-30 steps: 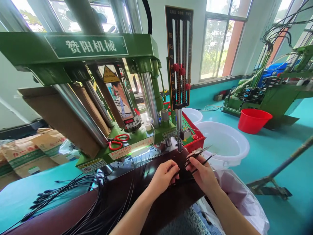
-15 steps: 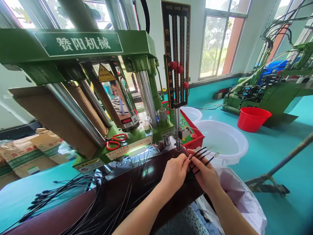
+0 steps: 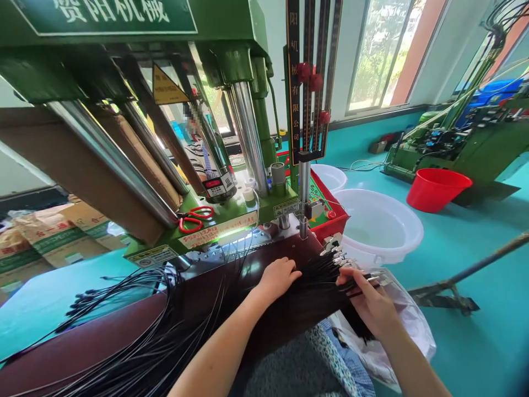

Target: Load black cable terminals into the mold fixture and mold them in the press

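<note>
My right hand (image 3: 370, 298) closes around a few black cables with metal plug ends, at the right end of the dark red-brown table (image 3: 303, 331). Just left of it lies a thick bundle of black cables (image 3: 320, 271), their silvery plugs (image 3: 341, 258) at the back right edge of the table. My left hand (image 3: 279, 280) rests palm down near the left part of that bundle, thumb apart from the fingers, with nothing visible in it. More long black cables (image 3: 152, 353) run over the table's left part.
A green press (image 3: 231, 218) stands behind the table, with red-handled scissors (image 3: 192, 220) on its bed. A red control box (image 3: 330, 212), a white tub (image 3: 382, 220) and a red bucket (image 3: 438, 190) are to the right. A white bag (image 3: 413, 331) hangs beside the table's right end.
My hands have come apart: the left has moved down-left onto the table, the right has moved right and down with the cables. The view has tilted down, showing the cable bundle between them.
</note>
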Demonstrator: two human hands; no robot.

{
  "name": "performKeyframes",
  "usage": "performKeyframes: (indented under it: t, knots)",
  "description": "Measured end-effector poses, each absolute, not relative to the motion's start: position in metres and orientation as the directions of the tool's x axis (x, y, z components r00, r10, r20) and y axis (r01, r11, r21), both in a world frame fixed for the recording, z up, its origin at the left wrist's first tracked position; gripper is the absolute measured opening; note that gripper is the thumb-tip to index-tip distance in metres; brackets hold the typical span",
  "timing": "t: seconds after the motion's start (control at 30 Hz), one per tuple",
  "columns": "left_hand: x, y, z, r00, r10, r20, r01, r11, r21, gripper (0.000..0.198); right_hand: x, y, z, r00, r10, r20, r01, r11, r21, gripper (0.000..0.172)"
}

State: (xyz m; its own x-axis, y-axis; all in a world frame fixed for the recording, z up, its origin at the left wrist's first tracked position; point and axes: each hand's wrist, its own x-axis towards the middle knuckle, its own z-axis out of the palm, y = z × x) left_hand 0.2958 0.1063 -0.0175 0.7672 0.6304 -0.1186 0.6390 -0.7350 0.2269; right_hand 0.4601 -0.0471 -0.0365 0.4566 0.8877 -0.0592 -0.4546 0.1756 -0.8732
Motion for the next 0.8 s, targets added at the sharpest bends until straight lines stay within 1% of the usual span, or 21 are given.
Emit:
performKeyframes:
  t: [0.07, 0.17, 0.3, 0.37, 0.4, 0.43, 0.5, 0.57, 0.6, 0.63, 0.67, 0.73, 0.8]
  knots:
    - [0.296, 0.107, -0.021, 0.801, 0.589, -0.106, 0.598, -0.779, 0.189, 0.025, 0.461, -0.046, -0.038, 0.459, 0.886, -0.072, -0.453, 0.163, -0.877, 0.024]
    - [0.297, 0.104, -0.02, 0.818, 0.574, -0.029, 0.574, -0.814, 0.087, 0.024, 0.461, -0.044, -0.037, 0.463, 0.882, -0.086, -0.441, 0.145, -0.886, 0.024]
    - [0.294, 0.098, -0.013, 0.841, 0.514, 0.168, 0.529, -0.847, -0.053, 0.027, 0.461, -0.042, -0.035, 0.477, 0.875, -0.08, -0.418, 0.146, -0.897, 0.022]
    - [0.29, 0.096, -0.006, 0.832, 0.494, 0.251, 0.522, -0.852, -0.052, 0.028, 0.46, -0.041, -0.036, 0.482, 0.872, -0.08, -0.432, 0.157, -0.888, 0.022]
    - [0.288, 0.095, -0.002, 0.82, 0.498, 0.282, 0.523, -0.852, -0.018, 0.026, 0.46, -0.04, -0.036, 0.484, 0.871, -0.081, -0.443, 0.164, -0.882, 0.021]
    - [0.287, 0.094, 0.001, 0.804, 0.512, 0.303, 0.525, -0.85, 0.046, 0.024, 0.46, -0.039, -0.036, 0.484, 0.871, -0.081, -0.452, 0.169, -0.876, 0.021]
    - [0.284, 0.094, 0.007, 0.764, 0.569, 0.303, 0.511, -0.822, 0.252, 0.016, 0.459, -0.036, -0.033, 0.485, 0.872, -0.073, -0.46, 0.183, -0.869, 0.02]
    - [0.282, 0.094, 0.01, 0.744, 0.617, 0.257, 0.458, -0.751, 0.475, 0.011, 0.457, -0.033, -0.029, 0.487, 0.872, -0.058, -0.457, 0.198, -0.867, 0.02]
    - [0.281, 0.094, 0.011, 0.741, 0.627, 0.241, 0.428, -0.717, 0.55, 0.011, 0.457, -0.031, -0.027, 0.488, 0.871, -0.055, -0.455, 0.201, -0.867, 0.02]
    - [0.28, 0.094, 0.012, 0.736, 0.632, 0.242, 0.406, -0.698, 0.59, 0.012, 0.456, -0.03, -0.024, 0.491, 0.87, -0.054, -0.453, 0.202, -0.868, 0.021]
    - [0.279, 0.094, 0.012, 0.724, 0.639, 0.261, 0.395, -0.694, 0.602, 0.014, 0.455, -0.029, -0.022, 0.497, 0.866, -0.055, -0.451, 0.203, -0.869, 0.021]
    - [0.278, 0.092, 0.013, 0.686, 0.655, 0.317, 0.394, -0.7, 0.595, 0.017, 0.453, -0.026, -0.017, 0.51, 0.858, -0.056, -0.448, 0.21, -0.869, 0.021]
    - [0.278, 0.09, 0.013, 0.668, 0.665, 0.333, 0.39, -0.694, 0.605, 0.017, 0.451, -0.024, -0.013, 0.524, 0.85, -0.047, -0.454, 0.233, -0.86, 0.022]
